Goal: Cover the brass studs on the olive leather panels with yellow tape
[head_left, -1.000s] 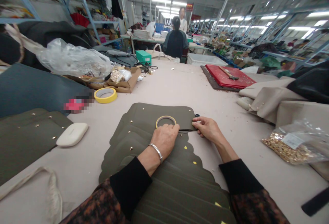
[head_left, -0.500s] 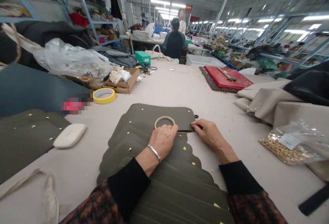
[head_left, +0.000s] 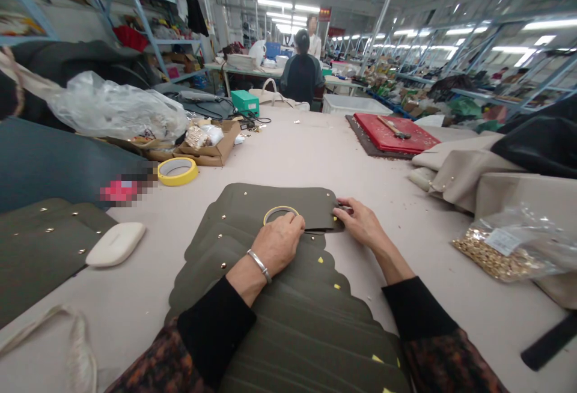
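At the olive panel stack point(head_left: 279, 327), I see left hand point(head_left: 276, 246) curled round tape roll point(head_left: 280, 208), right hand point(head_left: 360, 223) half-curled at top panel's edge, pinch unclear; uneven tugging could skew the stack.

No lettering can be read. The white label point(head_left: 503, 241) on the clear bag point(head_left: 532, 261) of gold-coloured pieces point(head_left: 482, 255), near the surface's point(head_left: 288, 152) right edge, is too blurred; so are the marks on the red sign point(head_left: 324, 14) beyond the far edge.

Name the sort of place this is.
Probably a leather-goods workshop: overlapping olive-green sheets with shiny studs, a wooden-handled hammer on a red slab, and a clear plastic bag of small golden pieces.
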